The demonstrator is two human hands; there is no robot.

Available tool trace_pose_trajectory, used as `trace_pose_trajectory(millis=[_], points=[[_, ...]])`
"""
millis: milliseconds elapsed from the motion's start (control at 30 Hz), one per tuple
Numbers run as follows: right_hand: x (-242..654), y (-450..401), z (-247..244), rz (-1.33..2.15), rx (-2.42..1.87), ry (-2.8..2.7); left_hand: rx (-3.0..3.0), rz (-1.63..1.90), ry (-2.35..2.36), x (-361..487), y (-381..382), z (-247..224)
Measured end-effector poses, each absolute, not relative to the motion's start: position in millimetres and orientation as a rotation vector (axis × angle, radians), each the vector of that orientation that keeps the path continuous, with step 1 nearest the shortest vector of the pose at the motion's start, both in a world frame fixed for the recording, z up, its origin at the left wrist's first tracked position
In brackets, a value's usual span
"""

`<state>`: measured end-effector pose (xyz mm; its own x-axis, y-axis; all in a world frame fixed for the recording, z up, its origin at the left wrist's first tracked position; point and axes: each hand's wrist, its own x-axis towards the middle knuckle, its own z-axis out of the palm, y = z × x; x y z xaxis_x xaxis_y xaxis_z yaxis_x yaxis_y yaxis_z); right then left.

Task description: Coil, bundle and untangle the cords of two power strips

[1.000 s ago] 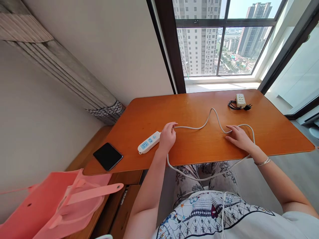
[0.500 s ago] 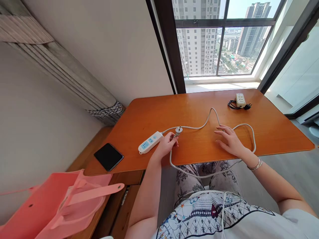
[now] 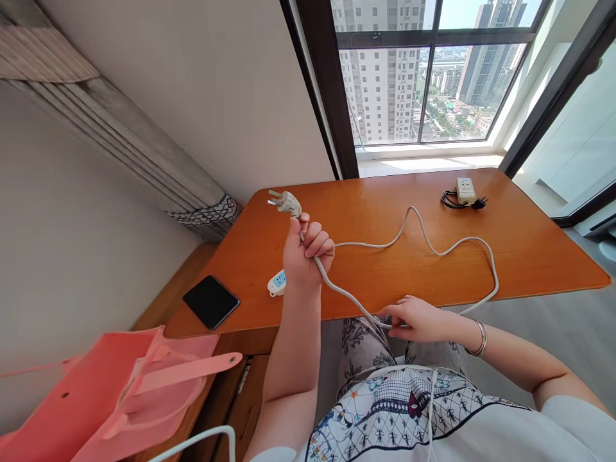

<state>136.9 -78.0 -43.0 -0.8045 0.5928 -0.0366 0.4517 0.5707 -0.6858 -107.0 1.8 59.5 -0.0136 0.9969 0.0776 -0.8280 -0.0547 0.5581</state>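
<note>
My left hand is raised over the table, its fingers wrapped round the white power cord just below the plug. The plug's metal prongs point up and left. Behind my left wrist lies the white power strip, with blue sockets; only its left end shows. My right hand is at the table's front edge above my lap, fingers closed round a lower stretch of the same cord. From there the cord runs over the edge and curves back across the tabletop.
The brown table stands before a window. A black tablet lies at its left. A small cream socket block with a black cord sits at the back right. A pink bag is at lower left.
My left hand has lifted the plug up and left, off the tabletop area beside the strip. My right hand has come down and left from the table and closed on the cord.
</note>
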Motion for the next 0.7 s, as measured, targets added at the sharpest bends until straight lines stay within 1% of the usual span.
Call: trace_pose_trajectory(millis=[67,167,233,300,367,433,467,567,700], points=[[141.3,-75.5,-39.1,1.087,-0.897,-2.560,0.498,1.573,0.356,-111.2,3.9,59.7],[137.8,-73.3,-33.2,1.115,-0.911,-2.336,0.514,1.541,0.299,-104.1,6.1,56.8],[129.8,-74.2,-33.1,1.164,-0.845,-2.238,0.524,1.521,0.285,-95.7,8.5,56.7],[122.2,-76.2,-36.4,1.373,-0.713,-2.190,0.515,1.533,0.271,-90.9,12.3,59.1],[120.9,-77.5,-40.8,1.684,-0.595,-2.132,0.499,1.562,0.259,-93.3,16.5,62.0],[129.8,-75.6,-42.1,1.897,-0.610,-2.105,0.481,1.570,0.261,-102.5,19.3,63.2],[138.3,-72.9,-40.6,1.931,-0.684,-2.123,0.472,1.562,0.269,-108.6,19.7,62.6],[174.2,-58.3,-28.2,1.802,-1.048,-2.228,0.458,1.516,0.289,-126.5,16.5,55.7],[216.3,-33.2,-8.8,1.264,-1.458,-2.272,0.547,1.332,0.266,-129.6,5.8,40.5]])
